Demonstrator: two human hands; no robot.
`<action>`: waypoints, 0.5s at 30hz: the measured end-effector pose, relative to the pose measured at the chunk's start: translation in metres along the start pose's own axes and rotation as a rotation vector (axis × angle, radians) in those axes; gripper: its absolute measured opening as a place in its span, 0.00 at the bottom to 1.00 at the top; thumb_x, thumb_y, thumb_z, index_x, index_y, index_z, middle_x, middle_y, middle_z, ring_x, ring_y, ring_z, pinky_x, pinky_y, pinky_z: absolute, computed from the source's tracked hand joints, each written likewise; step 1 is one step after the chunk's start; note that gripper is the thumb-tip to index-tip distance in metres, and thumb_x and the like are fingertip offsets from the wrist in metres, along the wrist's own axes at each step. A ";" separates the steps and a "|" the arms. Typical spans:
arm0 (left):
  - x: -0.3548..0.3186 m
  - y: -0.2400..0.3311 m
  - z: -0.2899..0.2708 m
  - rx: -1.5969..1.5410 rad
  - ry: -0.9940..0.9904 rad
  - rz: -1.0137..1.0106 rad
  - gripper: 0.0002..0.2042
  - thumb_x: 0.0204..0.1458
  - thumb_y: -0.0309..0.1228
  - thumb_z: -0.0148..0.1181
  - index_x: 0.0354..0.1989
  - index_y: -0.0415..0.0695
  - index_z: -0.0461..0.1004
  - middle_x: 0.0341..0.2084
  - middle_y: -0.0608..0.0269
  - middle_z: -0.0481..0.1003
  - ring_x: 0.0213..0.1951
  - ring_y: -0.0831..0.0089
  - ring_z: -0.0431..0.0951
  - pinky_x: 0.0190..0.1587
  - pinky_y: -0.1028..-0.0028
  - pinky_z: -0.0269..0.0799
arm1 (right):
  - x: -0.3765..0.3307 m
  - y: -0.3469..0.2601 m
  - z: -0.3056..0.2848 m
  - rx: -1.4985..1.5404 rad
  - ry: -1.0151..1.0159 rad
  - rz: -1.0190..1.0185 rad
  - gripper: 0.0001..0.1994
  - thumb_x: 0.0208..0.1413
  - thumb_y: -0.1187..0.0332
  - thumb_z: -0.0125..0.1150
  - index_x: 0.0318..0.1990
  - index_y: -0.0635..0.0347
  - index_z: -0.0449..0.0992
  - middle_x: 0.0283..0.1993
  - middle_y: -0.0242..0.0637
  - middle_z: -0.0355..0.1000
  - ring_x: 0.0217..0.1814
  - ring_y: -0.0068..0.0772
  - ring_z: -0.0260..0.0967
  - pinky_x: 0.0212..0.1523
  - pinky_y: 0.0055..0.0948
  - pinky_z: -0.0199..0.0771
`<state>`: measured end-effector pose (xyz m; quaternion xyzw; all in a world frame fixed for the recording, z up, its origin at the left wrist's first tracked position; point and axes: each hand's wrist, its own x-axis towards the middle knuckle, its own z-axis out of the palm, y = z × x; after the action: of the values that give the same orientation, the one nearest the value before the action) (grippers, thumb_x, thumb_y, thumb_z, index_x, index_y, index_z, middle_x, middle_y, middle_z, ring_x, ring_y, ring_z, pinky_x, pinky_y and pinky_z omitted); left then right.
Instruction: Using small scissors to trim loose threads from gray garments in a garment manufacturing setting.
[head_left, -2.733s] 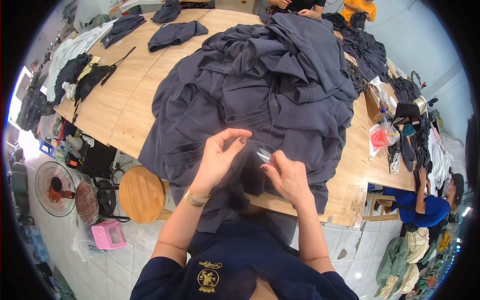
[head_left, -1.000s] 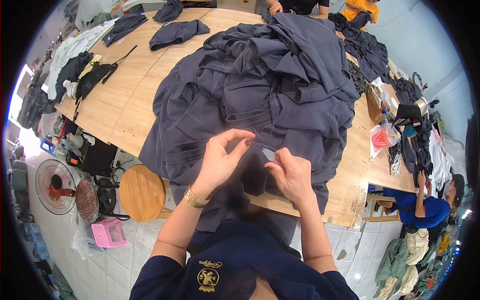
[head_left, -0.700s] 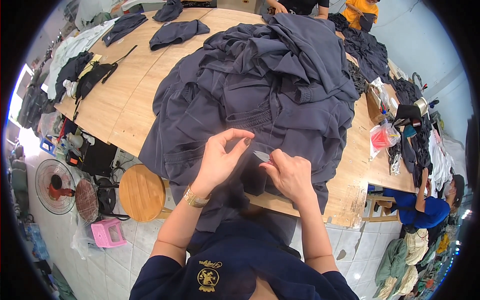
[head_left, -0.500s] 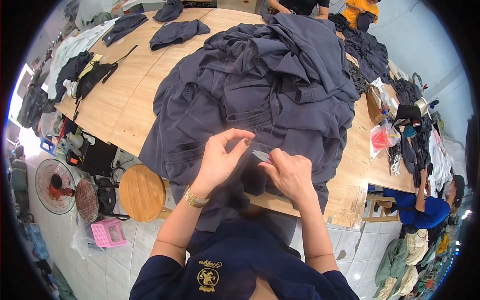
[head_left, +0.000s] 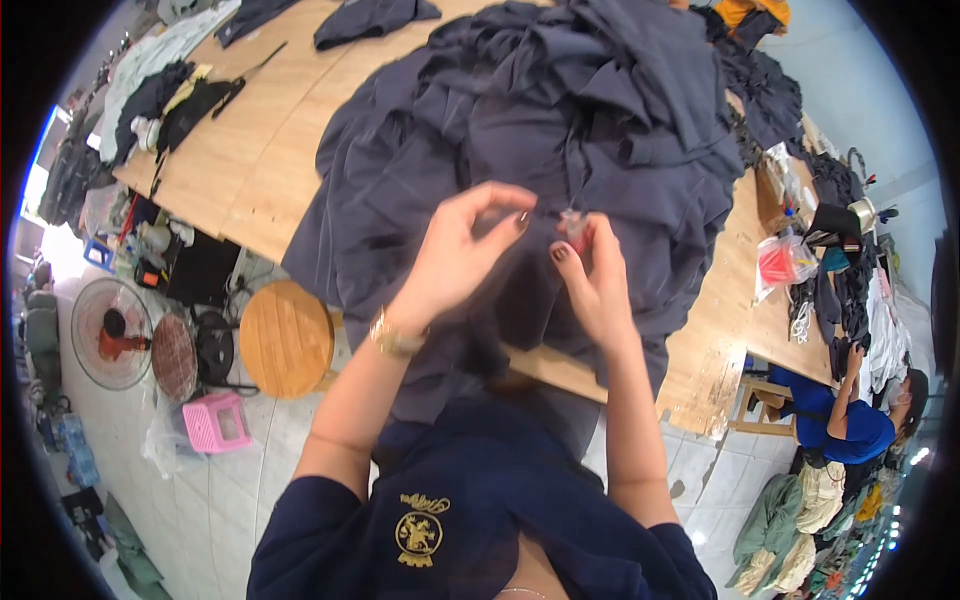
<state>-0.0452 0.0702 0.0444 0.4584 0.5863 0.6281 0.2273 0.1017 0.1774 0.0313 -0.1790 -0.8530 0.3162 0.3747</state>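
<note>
A big heap of dark grey garments (head_left: 520, 140) covers the table in front of me and hangs over its near edge. Just above the cloth, my left hand (head_left: 452, 255) has its thumb and forefinger brought together in a pinch; whatever lies between the tips is too small to make out. My right hand (head_left: 602, 285) is closed around small thread snips (head_left: 573, 232) with red on them, blurred by motion. The snips point away from me, a short gap to the right of my left fingertips.
The wooden table (head_left: 270, 140) carries more dark cloth pieces (head_left: 370, 20) and a black bag (head_left: 195, 115). Left of me stand a round wooden stool (head_left: 285, 340), a pink plastic stool (head_left: 215, 422) and a fan (head_left: 112, 335). A person in blue (head_left: 850, 430) works at the right.
Both hands have moved farther from me over the heap. My right hand has turned, so the snips now point away instead of toward my left hand. The view has tilted down slightly.
</note>
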 end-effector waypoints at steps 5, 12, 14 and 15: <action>0.014 0.012 -0.024 0.261 -0.159 -0.170 0.14 0.45 0.30 0.66 0.40 0.40 0.76 0.28 0.60 0.78 0.35 0.72 0.77 0.39 0.72 0.70 | 0.010 0.005 0.008 0.393 0.011 0.179 0.12 0.48 0.79 0.61 0.31 0.60 0.60 0.26 0.27 0.57 0.28 0.18 0.51 0.30 0.18 0.56; 0.008 0.003 -0.057 0.937 0.003 0.282 0.08 0.40 0.32 0.66 0.29 0.47 0.76 0.30 0.63 0.73 0.39 0.63 0.72 0.42 0.66 0.63 | 0.008 -0.005 -0.006 0.025 0.149 0.008 0.11 0.49 0.77 0.63 0.31 0.62 0.63 0.24 0.33 0.61 0.24 0.23 0.56 0.27 0.21 0.60; 0.012 -0.007 -0.056 1.038 0.207 0.400 0.11 0.41 0.33 0.66 0.34 0.48 0.75 0.32 0.66 0.72 0.42 0.65 0.69 0.44 0.65 0.63 | 0.013 0.005 0.001 -0.033 0.210 0.051 0.11 0.50 0.75 0.62 0.31 0.63 0.63 0.22 0.39 0.62 0.22 0.31 0.59 0.27 0.26 0.63; 0.007 -0.011 -0.056 1.080 0.220 0.357 0.11 0.41 0.33 0.66 0.34 0.47 0.75 0.32 0.65 0.72 0.42 0.64 0.70 0.43 0.66 0.64 | 0.015 0.009 0.003 -0.100 0.229 0.089 0.11 0.50 0.74 0.62 0.32 0.63 0.63 0.23 0.40 0.63 0.22 0.34 0.60 0.28 0.27 0.63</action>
<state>-0.0986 0.0484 0.0420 0.5330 0.7576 0.3124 -0.2105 0.0901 0.1911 0.0315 -0.2701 -0.8105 0.2669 0.4459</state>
